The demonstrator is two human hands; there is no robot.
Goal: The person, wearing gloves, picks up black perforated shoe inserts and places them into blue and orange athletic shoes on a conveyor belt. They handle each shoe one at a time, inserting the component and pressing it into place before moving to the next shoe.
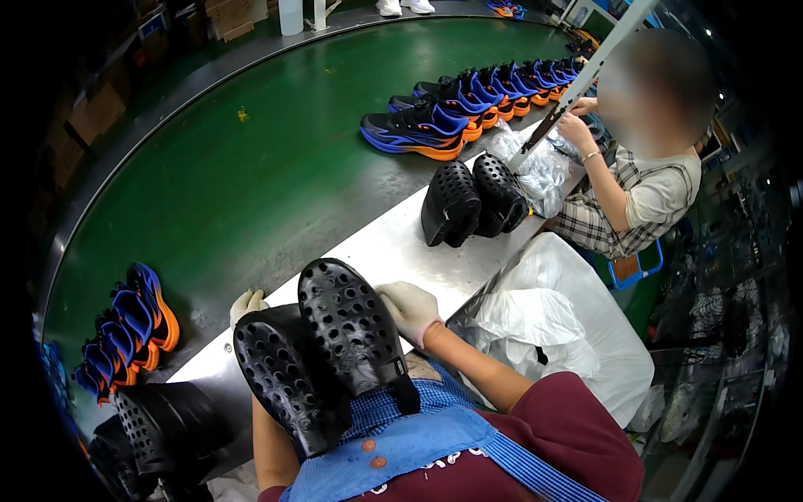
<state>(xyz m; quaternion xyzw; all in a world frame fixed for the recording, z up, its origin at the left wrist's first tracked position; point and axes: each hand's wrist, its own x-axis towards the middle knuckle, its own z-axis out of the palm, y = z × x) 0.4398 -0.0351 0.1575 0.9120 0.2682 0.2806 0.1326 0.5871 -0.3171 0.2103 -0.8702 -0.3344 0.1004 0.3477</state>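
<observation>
Two black shoe forms (351,322) with rows of round holes stand upright in front of my chest, sole-like faces toward me. My gloved left hand (248,306) grips the left form (280,368) from its far side; only part of the fingers shows. At the outer edge of the right form, my gloved right hand (410,309) holds on, its fingertips hidden behind the form. Another pair of black perforated forms (452,205) rests on the metal ledge (381,255) beyond my right hand. More black forms (163,427) lie at the lower left.
A green conveyor (217,180) curves past the ledge, carrying black, blue and orange sneakers (418,130) far right and more sneakers (125,335) at left. A slanted post (577,88) rises by a seated co-worker (644,184). A white plastic-covered bin (569,335) stands right of me.
</observation>
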